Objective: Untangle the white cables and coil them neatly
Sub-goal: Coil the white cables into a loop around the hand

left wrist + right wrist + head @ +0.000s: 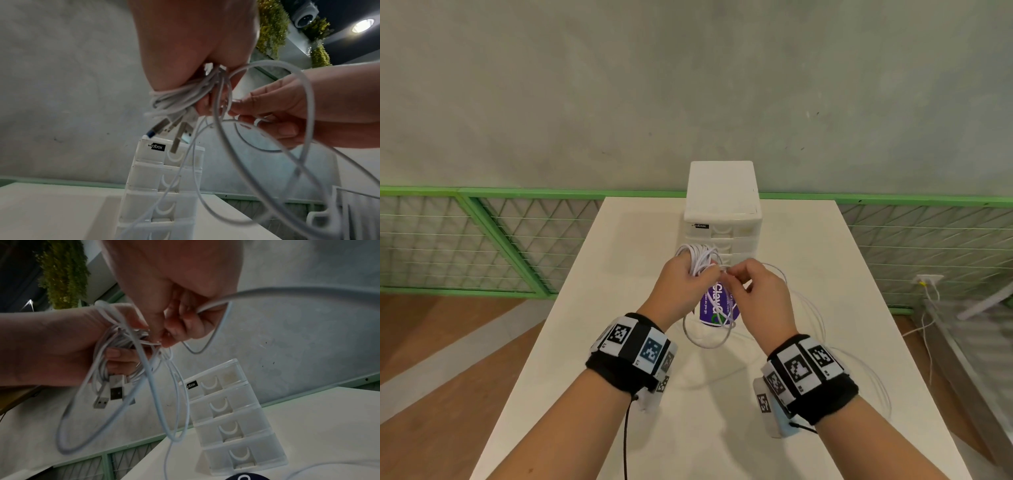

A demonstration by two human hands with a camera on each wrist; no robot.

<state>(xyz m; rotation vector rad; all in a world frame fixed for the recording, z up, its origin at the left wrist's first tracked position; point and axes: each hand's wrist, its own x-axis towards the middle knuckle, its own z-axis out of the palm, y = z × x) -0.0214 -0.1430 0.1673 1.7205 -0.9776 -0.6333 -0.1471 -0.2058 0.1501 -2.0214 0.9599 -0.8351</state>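
Note:
My left hand [688, 281] grips a bundle of white cables [698, 260] above the table, its fingers curled round the coil [180, 95]. Several USB plugs [176, 128] hang below that fist. My right hand [750, 284] is beside it, fingertips touching the bundle, and pinches one white strand [207, 306] between thumb and fingers. Loose loops [705, 335] droop from both hands, and more slack cable [818, 318] trails over the table to the right. In the right wrist view the left hand [68, 350] shows the coil [115, 344] wrapped over it.
A white stack of small drawers [722, 212] stands just behind the hands at the far edge of the white table [619, 260]. A purple-labelled item [717, 305] lies under the hands. Green mesh fencing [482, 240] runs behind; a wall socket with cords [928, 281] is at right.

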